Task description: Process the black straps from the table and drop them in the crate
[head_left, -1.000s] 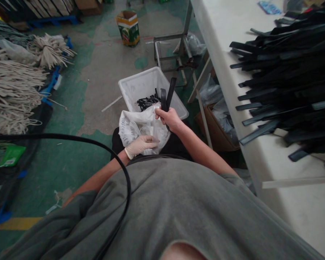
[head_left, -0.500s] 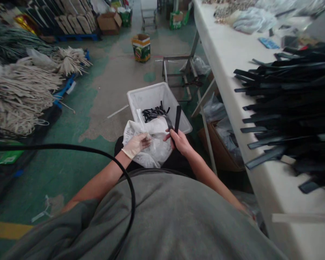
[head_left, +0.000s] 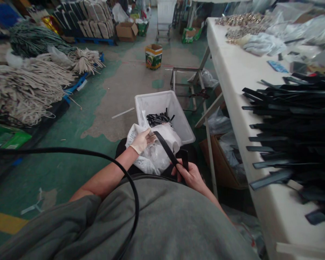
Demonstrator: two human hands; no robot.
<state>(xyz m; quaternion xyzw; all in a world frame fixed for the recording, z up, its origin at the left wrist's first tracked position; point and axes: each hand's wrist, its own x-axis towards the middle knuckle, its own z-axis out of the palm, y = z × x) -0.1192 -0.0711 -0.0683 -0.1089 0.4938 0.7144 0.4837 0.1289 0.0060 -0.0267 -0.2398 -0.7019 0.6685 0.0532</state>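
My right hand (head_left: 188, 173) is closed around a black strap (head_left: 166, 146) near my lap. The strap slants up and left, its far end beside the fingers of my left hand (head_left: 143, 141). That hand wears a pale glove with bare fingertips; whether it grips the strap end is too small to tell. Beneath it a white plastic bag (head_left: 148, 164) lies over my lap and the near edge of a white bin (head_left: 188, 126). Short black pieces (head_left: 159, 118) lie inside the bin.
A long white table (head_left: 227, 68) on the right bears a pile of black straps (head_left: 292, 119). Beneath it stand a metal frame (head_left: 191, 86) and a cardboard box (head_left: 222, 162). Bundled cords (head_left: 35, 86) lie at left. A black cable (head_left: 70, 150) crosses in front of me.
My right hand has moved down toward my body, and the strap now stretches out toward my left hand. The view has shifted, so the bin and table appear lower.
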